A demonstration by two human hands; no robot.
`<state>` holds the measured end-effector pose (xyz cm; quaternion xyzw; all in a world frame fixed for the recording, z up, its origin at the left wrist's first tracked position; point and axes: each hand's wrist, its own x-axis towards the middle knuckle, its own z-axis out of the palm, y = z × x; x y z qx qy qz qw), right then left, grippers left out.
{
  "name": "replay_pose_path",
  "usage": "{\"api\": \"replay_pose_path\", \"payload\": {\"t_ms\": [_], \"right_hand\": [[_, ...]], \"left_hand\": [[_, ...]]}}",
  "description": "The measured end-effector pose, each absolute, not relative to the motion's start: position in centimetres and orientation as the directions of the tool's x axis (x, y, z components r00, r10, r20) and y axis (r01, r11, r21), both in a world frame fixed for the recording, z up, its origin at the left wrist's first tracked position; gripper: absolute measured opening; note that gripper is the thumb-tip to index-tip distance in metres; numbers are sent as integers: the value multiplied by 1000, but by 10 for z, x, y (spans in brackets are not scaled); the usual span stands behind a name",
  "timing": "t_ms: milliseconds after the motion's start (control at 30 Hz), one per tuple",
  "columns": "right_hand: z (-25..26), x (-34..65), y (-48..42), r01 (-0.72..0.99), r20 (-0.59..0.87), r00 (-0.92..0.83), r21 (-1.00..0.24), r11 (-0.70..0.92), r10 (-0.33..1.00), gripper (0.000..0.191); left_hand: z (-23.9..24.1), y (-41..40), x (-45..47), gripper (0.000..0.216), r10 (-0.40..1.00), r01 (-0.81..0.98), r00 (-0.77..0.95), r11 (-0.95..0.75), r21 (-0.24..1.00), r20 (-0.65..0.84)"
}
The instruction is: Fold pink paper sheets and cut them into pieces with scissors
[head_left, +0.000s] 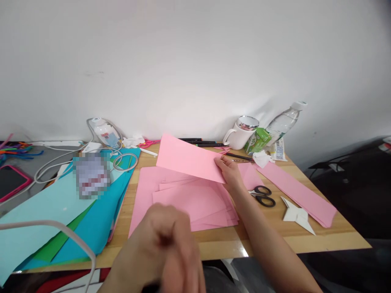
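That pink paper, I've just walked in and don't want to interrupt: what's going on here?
A person is handling pink paper at a wooden table. Their right hand holds up a pink sheet by its right end, above a pile of pink paper. The left hand is close to the camera and blurred, so I can't tell whether it holds anything. Black-handled scissors lie right of the pile, near a folded white paper shape and long pink strips.

From the wooden table (284,238) centre: pink-edged device (14,181) lies at 9 o'clock, small labelled bottle (106,133) 10, white mug (241,136) 1, clear bottle (285,122) 2; green box (257,141) between mug and clear bottle.
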<state>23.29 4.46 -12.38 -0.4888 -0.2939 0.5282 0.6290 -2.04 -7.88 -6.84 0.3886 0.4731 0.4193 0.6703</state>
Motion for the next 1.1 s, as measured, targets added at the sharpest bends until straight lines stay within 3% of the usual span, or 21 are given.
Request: {"api": "replay_pose_path", "payload": {"t_ms": [133, 167, 267, 433, 567, 733, 867, 1100], "right_hand": [[-122, 234, 45, -337, -66, 317, -940, 47, 946, 30], [-122, 235, 44, -324, -48, 325, -944, 64, 944, 29], [-121, 234, 43, -282, 2, 340, -954, 103, 940, 26], [-112, 228, 36, -210, 63, 339, -968, 141, 939, 23], [-108, 226, 33, -169, 82, 359, -974, 151, 930, 25], [-108, 228, 35, -184, 57, 321, -975, 121, 945, 28], [-106, 226, 34, -188, -46, 76, -982, -31, 996, 45], [-107, 222, 33, -197, -109, 101, -976, -87, 989, 24]], "left_hand": [[-42, -13, 14, 35, 911, -144, 373, 247, 958, -179], [-41, -2, 18, 31, 933, -131, 338, 179, 975, -126], [-51, 20, 18, 26, 976, -63, 144, 174, 983, -164], [-68, 36, 9, 26, 980, -439, -73, 135, 889, -184], [-77, 42, 4, 12, 964, -554, -24, 209, 806, -266], [-90, 47, -1, 10, 955, -630, 24, 243, 737, -295], [-94, 50, -6, 14, 963, -656, -40, 177, 734, -268], [-96, 51, -4, 22, 954, -607, -105, 162, 778, -281]]}}
